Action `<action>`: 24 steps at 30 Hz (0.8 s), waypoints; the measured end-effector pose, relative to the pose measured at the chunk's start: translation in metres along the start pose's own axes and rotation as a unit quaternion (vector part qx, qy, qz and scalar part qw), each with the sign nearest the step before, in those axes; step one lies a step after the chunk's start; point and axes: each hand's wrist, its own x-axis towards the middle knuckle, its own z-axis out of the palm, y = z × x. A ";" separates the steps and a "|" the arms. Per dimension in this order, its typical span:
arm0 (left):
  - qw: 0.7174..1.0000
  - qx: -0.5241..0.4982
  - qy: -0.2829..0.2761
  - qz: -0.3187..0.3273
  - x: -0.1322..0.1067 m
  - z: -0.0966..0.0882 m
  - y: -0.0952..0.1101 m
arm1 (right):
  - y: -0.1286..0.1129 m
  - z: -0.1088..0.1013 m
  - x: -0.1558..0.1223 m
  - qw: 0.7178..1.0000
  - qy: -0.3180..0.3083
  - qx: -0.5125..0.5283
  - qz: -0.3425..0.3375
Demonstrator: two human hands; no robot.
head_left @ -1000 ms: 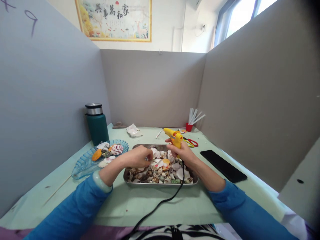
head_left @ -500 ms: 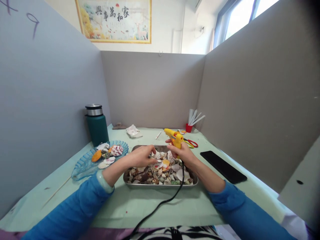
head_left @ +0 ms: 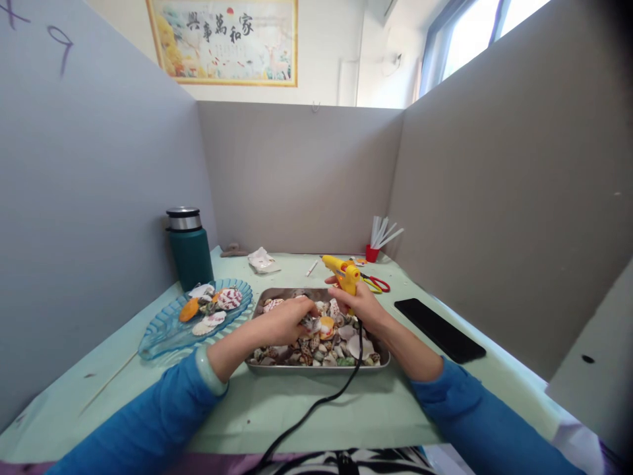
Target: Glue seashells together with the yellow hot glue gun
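Observation:
My right hand (head_left: pixel 363 305) is wrapped round the handle of a yellow glue gun (head_left: pixel 341 270), held above the back right of a metal tray, its nozzle pointing away to the left. A black cord (head_left: pixel 321 401) runs down from it across the tray. The tray (head_left: pixel 316 370) is full of mixed seashells and snail shells. Over its left half reaches my left hand (head_left: pixel 287 320), fingers curled down and closed on a greyish shell (head_left: pixel 310 323) partly hidden by them. Just right of these fingers lies an orange and white scallop shell (head_left: pixel 326 327).
At left, a blue glass plate (head_left: pixel 158 336) bears several shells, with a green bottle (head_left: pixel 191 257) behind it and a thin stick (head_left: pixel 109 381) beside it. A black phone (head_left: pixel 439 328), red-handled scissors (head_left: pixel 378 284) and a red cup (head_left: pixel 372 253) of glue sticks stand right. Grey partitions enclose the table.
My left hand has lowered into the shells, and its fingers have gone from spread to closed on a shell. The glue gun stays nearly where it was in my right hand.

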 end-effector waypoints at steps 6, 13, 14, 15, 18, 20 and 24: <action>0.999 -0.025 0.028 0.004 -0.001 -0.001 -0.004 | -0.001 0.000 0.000 1.000 0.000 0.000 0.004; 0.998 -0.018 0.001 0.056 -0.003 -0.003 -0.006 | 0.002 0.000 0.001 1.000 -0.005 -0.008 -0.001; 0.997 -0.022 -0.006 0.073 -0.003 -0.004 -0.005 | 0.002 0.000 0.001 1.000 -0.006 -0.009 0.000; 0.996 -0.029 -0.013 0.087 -0.004 -0.004 -0.005 | 0.002 0.000 0.001 1.000 -0.007 -0.009 0.000; 0.993 -0.052 -0.036 0.100 -0.005 -0.005 -0.004 | 0.001 0.000 0.001 1.000 -0.007 -0.006 0.003; 0.994 -0.058 -0.048 0.085 -0.006 -0.004 -0.002 | 0.001 0.000 0.001 1.000 -0.007 -0.006 0.006; 0.994 -0.041 -0.052 0.087 -0.007 -0.004 0.002 | -0.001 0.000 0.001 1.000 -0.013 -0.006 0.008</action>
